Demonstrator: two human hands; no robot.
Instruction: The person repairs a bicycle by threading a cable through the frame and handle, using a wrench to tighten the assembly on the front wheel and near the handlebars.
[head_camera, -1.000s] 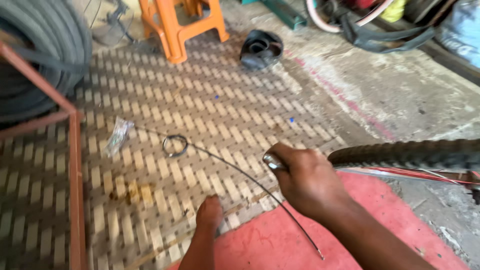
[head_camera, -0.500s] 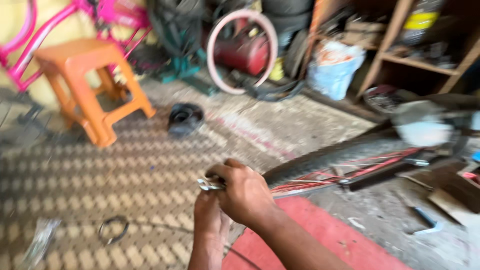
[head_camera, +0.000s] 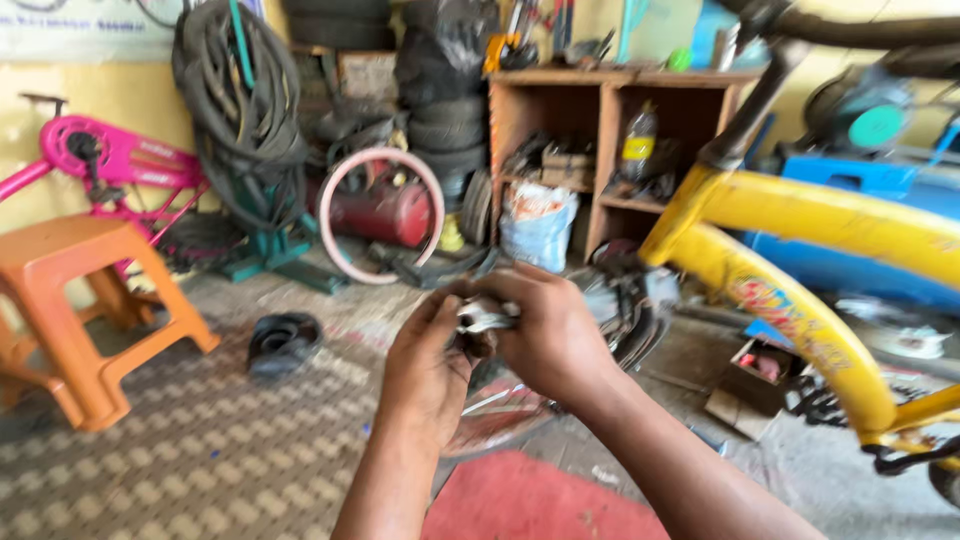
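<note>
My left hand (head_camera: 425, 372) and my right hand (head_camera: 543, 335) meet in the middle of the view, raised in front of me. Both close on a small silvery metal part (head_camera: 484, 317) that shows between thumbs and fingers; a dark piece sits just below it. Whether the thin cable still hangs from it I cannot tell. A yellow bicycle frame (head_camera: 800, 250) stands right of my hands. Its dark tyre (head_camera: 640, 330) lies just behind my right hand.
An orange plastic stool (head_camera: 75, 300) stands at the left on a woven mat (head_camera: 200, 440). A black folded tyre (head_camera: 285, 342) lies on the mat. A red mat (head_camera: 530, 500) is below my arms. A pink bicycle frame (head_camera: 120, 160), hanging tubes and a wooden shelf (head_camera: 610, 130) line the back wall.
My view has swung up from the mat to the workshop wall. Both hands rose together, and the left hand now closes on the metal part beside the right.
</note>
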